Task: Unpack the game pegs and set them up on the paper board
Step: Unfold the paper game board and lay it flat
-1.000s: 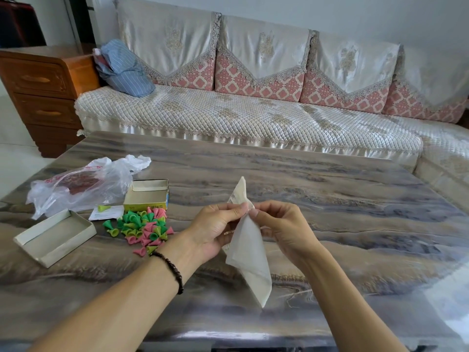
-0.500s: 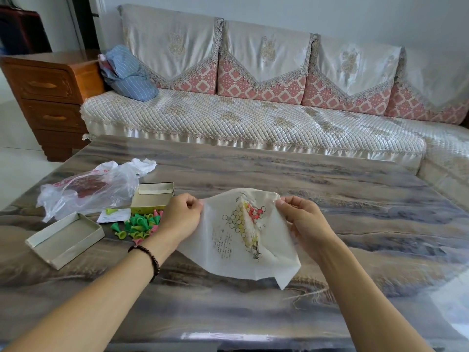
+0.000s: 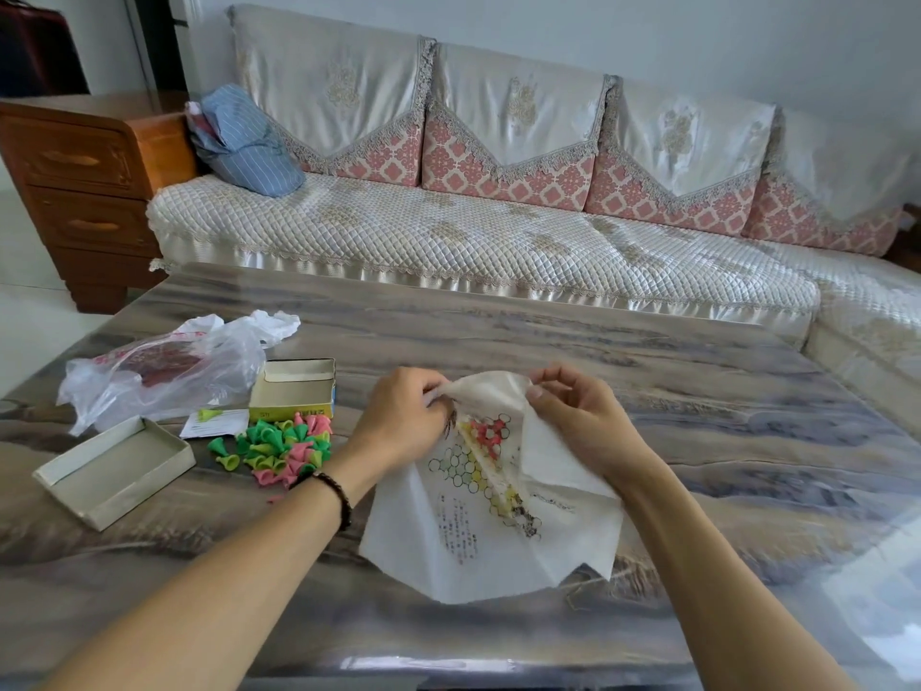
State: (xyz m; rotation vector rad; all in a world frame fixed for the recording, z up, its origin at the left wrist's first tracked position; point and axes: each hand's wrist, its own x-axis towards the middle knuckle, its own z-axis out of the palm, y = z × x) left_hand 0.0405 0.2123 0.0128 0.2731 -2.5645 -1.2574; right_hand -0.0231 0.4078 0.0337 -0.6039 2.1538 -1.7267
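On the table's left lay an open box and the pegs, dumped loose, ready for placing. Centre: left hand and right hand each pinched the paper board's top edge, likely unfolding it above the marbled top. Sofa behind.
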